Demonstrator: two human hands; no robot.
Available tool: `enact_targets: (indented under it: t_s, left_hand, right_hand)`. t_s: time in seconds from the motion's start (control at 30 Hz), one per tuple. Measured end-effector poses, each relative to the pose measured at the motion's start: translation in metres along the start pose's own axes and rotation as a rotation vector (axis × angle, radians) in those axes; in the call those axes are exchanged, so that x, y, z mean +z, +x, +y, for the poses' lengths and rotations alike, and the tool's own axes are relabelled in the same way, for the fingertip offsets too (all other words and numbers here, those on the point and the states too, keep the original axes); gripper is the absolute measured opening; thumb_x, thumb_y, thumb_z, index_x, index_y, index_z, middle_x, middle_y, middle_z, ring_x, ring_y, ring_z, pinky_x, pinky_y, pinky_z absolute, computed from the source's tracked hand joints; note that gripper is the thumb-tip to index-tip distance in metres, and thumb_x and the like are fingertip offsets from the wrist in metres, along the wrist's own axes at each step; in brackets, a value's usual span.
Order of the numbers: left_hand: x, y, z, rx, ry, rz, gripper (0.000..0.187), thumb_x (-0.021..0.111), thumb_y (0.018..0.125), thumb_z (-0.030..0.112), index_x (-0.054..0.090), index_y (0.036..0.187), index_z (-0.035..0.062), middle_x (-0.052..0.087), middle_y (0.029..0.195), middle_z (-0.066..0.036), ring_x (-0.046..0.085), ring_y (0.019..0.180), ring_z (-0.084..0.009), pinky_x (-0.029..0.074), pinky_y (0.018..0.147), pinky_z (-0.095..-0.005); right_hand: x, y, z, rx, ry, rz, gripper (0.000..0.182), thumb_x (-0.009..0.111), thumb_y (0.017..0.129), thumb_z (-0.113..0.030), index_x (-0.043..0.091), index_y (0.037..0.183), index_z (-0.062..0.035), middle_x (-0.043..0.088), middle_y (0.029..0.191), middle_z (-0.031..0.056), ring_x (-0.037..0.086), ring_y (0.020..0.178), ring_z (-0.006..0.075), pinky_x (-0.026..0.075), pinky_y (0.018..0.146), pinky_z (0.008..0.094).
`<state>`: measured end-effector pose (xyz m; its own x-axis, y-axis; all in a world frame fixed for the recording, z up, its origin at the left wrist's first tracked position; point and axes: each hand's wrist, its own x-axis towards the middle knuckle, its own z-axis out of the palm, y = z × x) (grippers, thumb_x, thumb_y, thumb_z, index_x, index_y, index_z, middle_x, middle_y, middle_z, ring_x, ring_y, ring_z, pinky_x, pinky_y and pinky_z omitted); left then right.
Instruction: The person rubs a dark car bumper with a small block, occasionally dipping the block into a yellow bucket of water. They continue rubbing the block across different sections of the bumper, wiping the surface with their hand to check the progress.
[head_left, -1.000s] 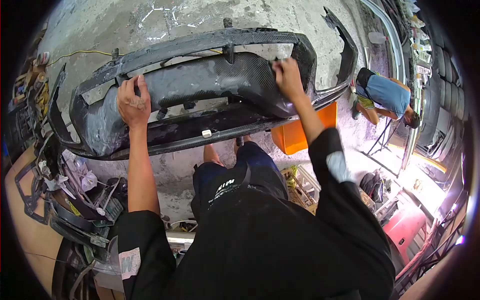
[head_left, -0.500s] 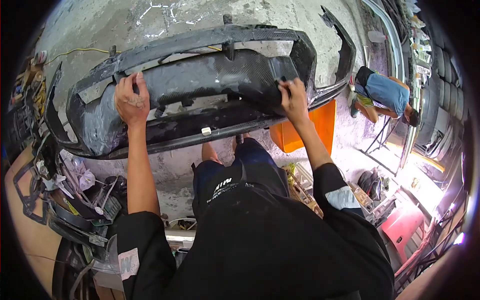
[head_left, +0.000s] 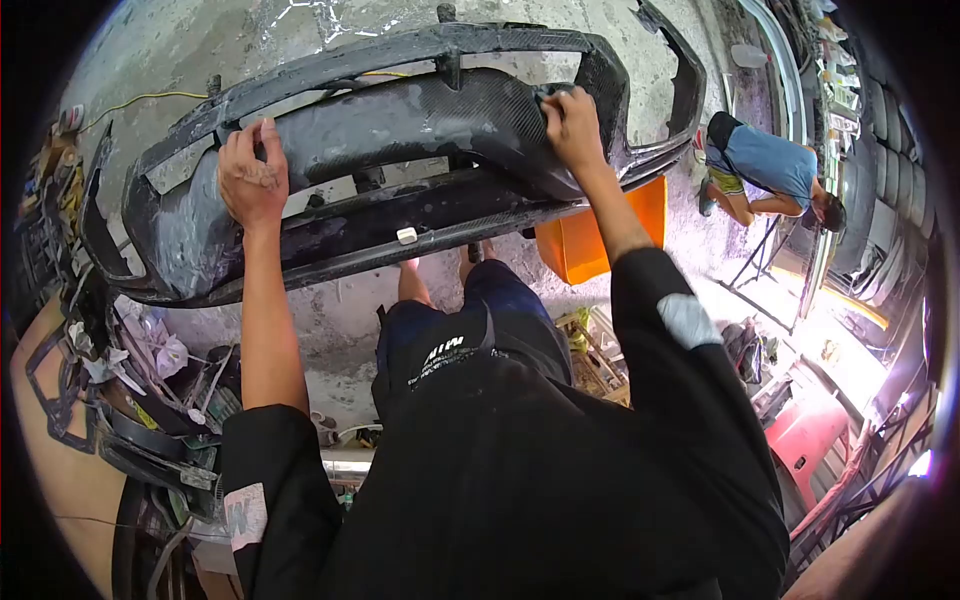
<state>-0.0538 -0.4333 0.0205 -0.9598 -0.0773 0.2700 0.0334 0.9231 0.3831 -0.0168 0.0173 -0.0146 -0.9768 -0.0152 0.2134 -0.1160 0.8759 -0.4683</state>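
Note:
A large black bumper [head_left: 330, 232] with carbon-like weave and grey smears spans the upper left and middle. A curved dark panel [head_left: 400, 120] lies across its opening. My left hand [head_left: 253, 172] is closed on the panel's left part, thumb and fingers bent over its upper edge. At the panel's right end, my right hand [head_left: 575, 128] pinches the upper corner; its fingertips are partly hidden. A small white block [head_left: 406, 235] rests on the bumper's near lower edge, between my hands.
An orange bin [head_left: 585, 243] stands under the bumper's right side. Another person [head_left: 765, 170] crouches at the right beside a metal stand. Car parts and scraps [head_left: 150, 430] are piled at the left; a pink panel [head_left: 805, 435] is at the lower right. A yellow cord crosses the floor behind.
The dark panel's right end has risen in view and shifted left with my right hand. The bumper and my left hand appear slightly higher and farther left.

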Motion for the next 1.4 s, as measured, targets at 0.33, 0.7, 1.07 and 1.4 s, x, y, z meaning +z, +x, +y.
enact_targets:
  t_s: [0.33,0.7,1.07,1.4]
  left_hand:
    - [0.002,0.002,-0.002,0.015,-0.003,0.041,0.028,0.066,0.102,0.032,0.076,0.099,0.0065,0.071,0.092,-0.010,0.066,0.088,-0.0339,0.051,0.079,-0.0463]
    - [-0.002,0.003,0.000,0.007,-0.018,0.033,0.025,0.067,0.101,0.030,0.077,0.100,0.0080,0.071,0.094,-0.007,0.066,0.091,-0.0317,0.051,0.082,-0.0453]
    - [-0.003,0.004,0.002,-0.017,-0.009,0.013,0.027,0.066,0.102,0.032,0.077,0.103,0.0077,0.071,0.094,-0.008,0.066,0.091,-0.0321,0.051,0.083,-0.0448]
    - [-0.001,0.005,-0.003,-0.030,-0.024,0.021,0.027,0.066,0.102,0.032,0.076,0.102,0.0071,0.071,0.093,-0.008,0.066,0.091,-0.0316,0.051,0.082,-0.0443]
  right_hand:
    - [0.012,0.009,0.017,-0.108,0.027,-0.016,0.009,0.071,0.090,-0.008,0.073,0.095,-0.0009,0.061,0.092,0.0232,0.061,0.091,0.0444,0.049,0.085,0.0517]
    - [0.032,0.039,0.040,-0.114,-0.057,-0.040,0.007,0.073,0.090,-0.004,0.074,0.096,-0.0008,0.063,0.091,0.0204,0.063,0.090,0.0411,0.051,0.082,0.0485]
    - [0.026,0.036,0.045,-0.097,-0.053,-0.049,0.008,0.069,0.090,-0.006,0.074,0.095,-0.0014,0.063,0.093,0.0233,0.060,0.092,0.0445,0.051,0.084,0.0524]
    - [0.018,0.009,0.015,-0.037,-0.086,-0.034,0.007,0.069,0.092,-0.007,0.070,0.093,-0.0003,0.060,0.097,0.0240,0.060,0.097,0.0444,0.050,0.086,0.0516]
